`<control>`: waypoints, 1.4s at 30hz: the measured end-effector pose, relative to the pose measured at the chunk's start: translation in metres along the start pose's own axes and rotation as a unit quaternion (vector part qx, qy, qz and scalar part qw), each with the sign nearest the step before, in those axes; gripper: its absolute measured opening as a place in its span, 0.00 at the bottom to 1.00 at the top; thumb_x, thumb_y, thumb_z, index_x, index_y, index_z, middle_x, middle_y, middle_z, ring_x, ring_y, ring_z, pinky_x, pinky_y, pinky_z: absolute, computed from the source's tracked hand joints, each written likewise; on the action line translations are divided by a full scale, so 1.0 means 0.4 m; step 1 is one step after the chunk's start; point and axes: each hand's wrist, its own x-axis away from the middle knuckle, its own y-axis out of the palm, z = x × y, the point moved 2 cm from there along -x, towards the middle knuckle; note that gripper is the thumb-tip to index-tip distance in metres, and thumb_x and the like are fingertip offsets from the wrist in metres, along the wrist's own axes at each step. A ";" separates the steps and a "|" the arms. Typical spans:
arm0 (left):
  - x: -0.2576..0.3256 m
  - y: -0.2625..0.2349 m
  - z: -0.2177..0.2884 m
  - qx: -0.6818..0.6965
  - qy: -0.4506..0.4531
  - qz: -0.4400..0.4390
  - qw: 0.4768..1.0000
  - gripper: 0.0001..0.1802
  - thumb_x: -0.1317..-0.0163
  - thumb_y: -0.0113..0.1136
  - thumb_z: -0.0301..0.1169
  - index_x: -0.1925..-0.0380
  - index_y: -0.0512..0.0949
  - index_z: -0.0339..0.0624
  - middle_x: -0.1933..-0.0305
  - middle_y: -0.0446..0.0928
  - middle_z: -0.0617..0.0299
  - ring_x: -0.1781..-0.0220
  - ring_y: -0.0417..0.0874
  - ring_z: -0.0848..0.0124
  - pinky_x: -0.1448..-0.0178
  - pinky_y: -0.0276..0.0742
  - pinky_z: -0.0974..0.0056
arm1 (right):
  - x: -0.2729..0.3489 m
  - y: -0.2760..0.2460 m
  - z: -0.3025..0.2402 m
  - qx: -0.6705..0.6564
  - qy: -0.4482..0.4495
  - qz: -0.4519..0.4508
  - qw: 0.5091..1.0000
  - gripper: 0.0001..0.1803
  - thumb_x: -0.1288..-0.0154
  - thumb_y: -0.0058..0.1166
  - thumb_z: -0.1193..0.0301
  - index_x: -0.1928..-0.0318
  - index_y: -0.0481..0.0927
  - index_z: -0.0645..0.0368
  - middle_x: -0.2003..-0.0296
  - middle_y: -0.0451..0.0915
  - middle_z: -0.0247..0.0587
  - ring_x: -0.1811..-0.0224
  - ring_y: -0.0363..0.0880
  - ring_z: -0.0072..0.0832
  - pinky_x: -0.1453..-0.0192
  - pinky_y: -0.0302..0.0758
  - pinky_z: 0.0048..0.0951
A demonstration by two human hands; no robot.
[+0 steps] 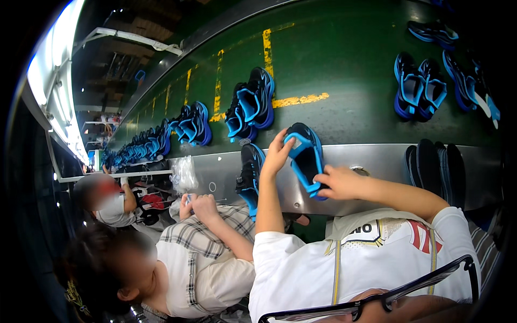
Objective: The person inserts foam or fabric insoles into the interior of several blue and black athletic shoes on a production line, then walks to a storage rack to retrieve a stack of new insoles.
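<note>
Between my two hands a black sneaker (305, 159) with bright blue lining and sole is held over the metal edge of the bench, its opening facing me. My left hand (276, 155) is closed on the tongue and collar side. At the heel, my right hand (340, 183) pinches the blue collar with thumb and fingers. Just left of my left forearm, another black and blue sneaker (251, 171) rests on the metal edge, partly hidden lower down. On the green belt beyond stands a pair of matching sneakers (259, 98).
A long green belt (344, 64) with yellow markings carries rows of sneakers (145, 142) to the left and more pairs (412, 89) at right. Black insoles (429, 167) lie on the metal ledge (377, 156). A co-worker's hands (204, 207) are close at left, beside a clear plastic bag (184, 173).
</note>
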 end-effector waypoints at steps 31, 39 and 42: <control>0.387 0.142 -0.022 -0.281 0.057 0.519 0.805 0.07 0.44 0.50 0.28 0.69 0.73 0.34 0.65 0.72 0.50 0.62 0.70 0.55 0.56 0.63 0.57 | 0.164 -0.153 0.037 0.033 -0.131 0.126 0.983 0.25 0.46 0.53 0.65 0.48 0.66 0.58 0.51 0.69 0.48 0.48 0.66 0.42 0.45 0.62 0.36; 0.365 -0.188 -0.170 -0.263 -0.088 0.399 0.874 0.30 0.36 0.39 0.42 0.38 0.48 0.42 0.43 0.58 0.42 0.40 0.58 0.53 0.38 0.51 0.61 | -0.168 0.023 -0.043 -0.084 -0.012 0.002 0.996 0.17 0.39 0.43 0.61 0.54 0.63 0.58 0.56 0.70 0.51 0.52 0.68 0.45 0.51 0.66 0.36; 0.347 -0.218 -0.227 -0.086 0.022 0.388 0.917 0.30 0.42 0.52 0.41 0.43 0.58 0.40 0.51 0.67 0.53 0.49 0.67 0.65 0.45 0.59 0.67 | -0.201 0.027 0.052 -0.203 0.059 0.037 0.977 0.17 0.36 0.39 0.61 0.53 0.63 0.59 0.59 0.71 0.50 0.54 0.70 0.40 0.51 0.66 0.32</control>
